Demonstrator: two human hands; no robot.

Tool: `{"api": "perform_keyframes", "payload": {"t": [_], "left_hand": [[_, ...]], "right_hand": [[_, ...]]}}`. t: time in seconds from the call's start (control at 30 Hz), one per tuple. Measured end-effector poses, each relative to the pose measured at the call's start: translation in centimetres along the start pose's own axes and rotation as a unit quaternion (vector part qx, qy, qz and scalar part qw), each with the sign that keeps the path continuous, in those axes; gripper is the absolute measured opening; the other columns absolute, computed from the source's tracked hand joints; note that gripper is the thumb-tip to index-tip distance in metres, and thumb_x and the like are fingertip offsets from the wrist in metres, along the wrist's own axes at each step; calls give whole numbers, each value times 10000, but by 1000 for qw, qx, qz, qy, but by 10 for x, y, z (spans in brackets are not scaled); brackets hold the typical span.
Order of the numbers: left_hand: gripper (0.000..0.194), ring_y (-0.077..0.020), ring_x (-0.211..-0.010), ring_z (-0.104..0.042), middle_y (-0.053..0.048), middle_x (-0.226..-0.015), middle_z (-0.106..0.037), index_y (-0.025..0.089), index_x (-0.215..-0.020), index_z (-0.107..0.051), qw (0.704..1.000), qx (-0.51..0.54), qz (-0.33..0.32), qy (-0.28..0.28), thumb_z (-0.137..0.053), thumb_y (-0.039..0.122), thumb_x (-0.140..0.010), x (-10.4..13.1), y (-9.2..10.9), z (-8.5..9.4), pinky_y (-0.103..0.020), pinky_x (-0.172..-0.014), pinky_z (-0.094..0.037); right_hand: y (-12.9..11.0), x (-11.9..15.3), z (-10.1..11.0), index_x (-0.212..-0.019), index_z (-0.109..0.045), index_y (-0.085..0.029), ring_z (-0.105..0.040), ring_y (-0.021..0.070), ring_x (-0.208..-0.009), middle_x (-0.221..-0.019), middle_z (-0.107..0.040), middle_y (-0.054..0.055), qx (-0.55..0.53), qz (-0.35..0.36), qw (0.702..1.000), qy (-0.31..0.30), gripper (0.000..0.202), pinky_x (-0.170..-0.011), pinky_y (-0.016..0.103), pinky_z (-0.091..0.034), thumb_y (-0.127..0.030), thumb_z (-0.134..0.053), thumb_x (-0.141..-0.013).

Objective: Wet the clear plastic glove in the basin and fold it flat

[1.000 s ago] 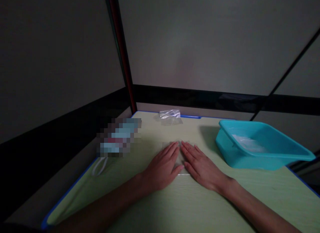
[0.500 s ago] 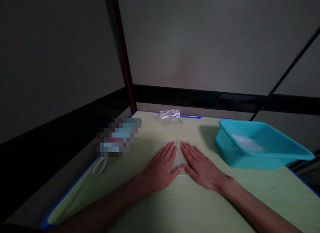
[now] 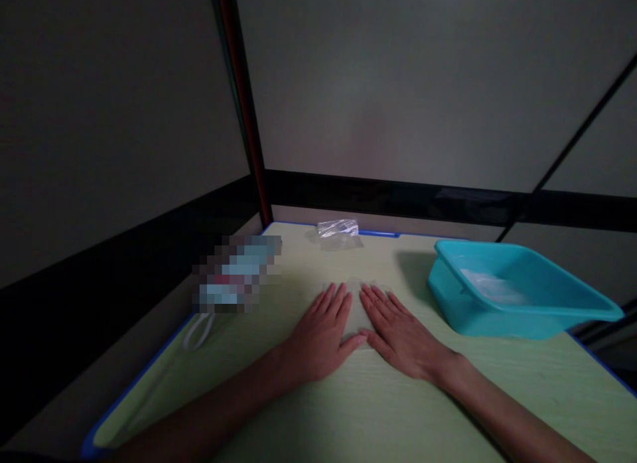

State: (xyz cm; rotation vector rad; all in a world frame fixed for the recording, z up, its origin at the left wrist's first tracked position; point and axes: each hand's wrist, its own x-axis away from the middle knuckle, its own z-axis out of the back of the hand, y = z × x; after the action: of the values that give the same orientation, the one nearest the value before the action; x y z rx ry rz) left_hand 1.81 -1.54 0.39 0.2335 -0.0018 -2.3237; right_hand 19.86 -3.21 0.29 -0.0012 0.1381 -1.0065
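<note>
My left hand (image 3: 323,333) lies flat, palm down, on a clear plastic bag (image 3: 356,320) spread on the pale green table (image 3: 318,420). My right hand (image 3: 401,333) rests flat on the bag's other side, its fingers stretched out. The two thumbs meet or nearly meet over the lower part of the bag. Neither hand grips anything. Much of the bag is hidden under the palms, and its top edge shows just beyond the fingertips.
Another crumpled clear bag (image 3: 339,233) lies near the back edge. At the right stands a turquoise basin (image 3: 492,322) with white-looking packets (image 3: 492,287) inside. A pixelated object with a white loop (image 3: 199,331) is at the left. Walls rise behind and on the left.
The fingers of my left hand have spread slightly apart. My right hand stays almost where it was.
</note>
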Motion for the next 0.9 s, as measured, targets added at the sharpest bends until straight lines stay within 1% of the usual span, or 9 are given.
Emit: {"api": "perform_keyframes", "payload": {"t": [0.13,0.47,0.77,0.9], "left_hand": [[649,-284,-1239,-120,-154,-1348,-200,60,-1264,-275,1000,-12,11,-7,-226,529,-817,0,0,-1,-407,-990,-169],[685,-277,-1242,-115,-136,-1356,-188,73,-1276,-260,1000,-27,10,-4,-161,565,-810,0,-1,-3,-391,-997,-160],[688,-278,-1244,-100,-138,-1358,-177,71,-1280,-250,1000,-20,2,-20,-153,565,-811,-3,-4,-1,-390,-999,-145],[689,-275,-1245,-95,-134,-1359,-177,78,-1283,-243,1000,-19,-3,-17,-155,569,-809,-4,-7,-2,-387,-999,-140]], "right_hand": [[0,0,0,-1308,-193,-73,-89,238,-1242,-1356,-142,133,1,-5,1000,-5,586,-1002,425,-172,-448,-203,-858],[1,0,0,-1312,-172,-77,-56,232,-1243,-1364,-115,121,12,-10,1000,-19,602,-1007,402,-161,-470,-158,-856],[1,-1,0,-1313,-173,-80,-61,231,-1244,-1364,-115,120,9,-14,1000,-16,609,-1006,402,-167,-480,-161,-853],[1,-2,0,-1314,-165,-81,-68,233,-1244,-1364,-116,119,8,-21,1000,-19,610,-1005,398,-172,-478,-172,-852]]}}
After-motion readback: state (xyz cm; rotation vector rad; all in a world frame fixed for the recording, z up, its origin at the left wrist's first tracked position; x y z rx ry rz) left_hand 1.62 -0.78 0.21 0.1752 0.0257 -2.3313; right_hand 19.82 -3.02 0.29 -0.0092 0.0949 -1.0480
